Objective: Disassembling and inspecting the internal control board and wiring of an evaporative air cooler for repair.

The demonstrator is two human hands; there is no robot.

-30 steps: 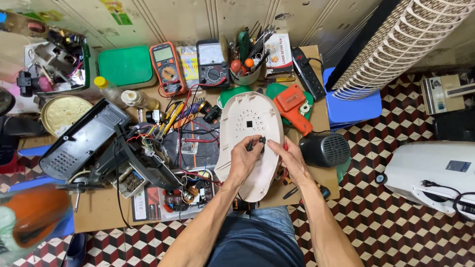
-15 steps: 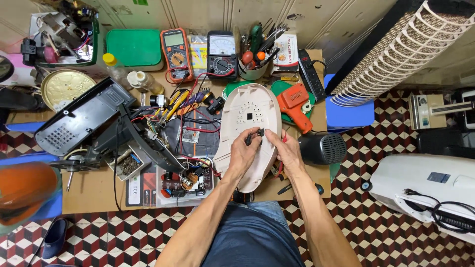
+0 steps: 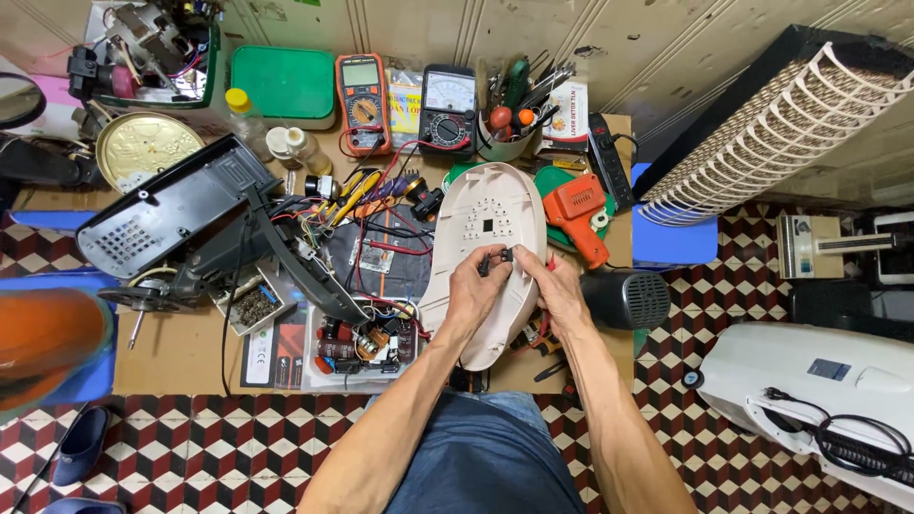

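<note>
Both hands meet over the beige oval cover (image 3: 481, 271), its long axis running away from the person; left hand (image 3: 473, 293) and right hand (image 3: 555, 290) pinch a small black part (image 3: 497, 257).

Even, bright overhead light fills my view — shadows under my left hand (image 3: 473, 295) and right hand (image 3: 550, 290) are short and soft. The pale oval cover (image 3: 486, 262) is brightest, without hard glare. Wide-lens bending curves the edges — the orange bowl (image 3: 48, 343) at left is blurred, the centre sharp.
</note>
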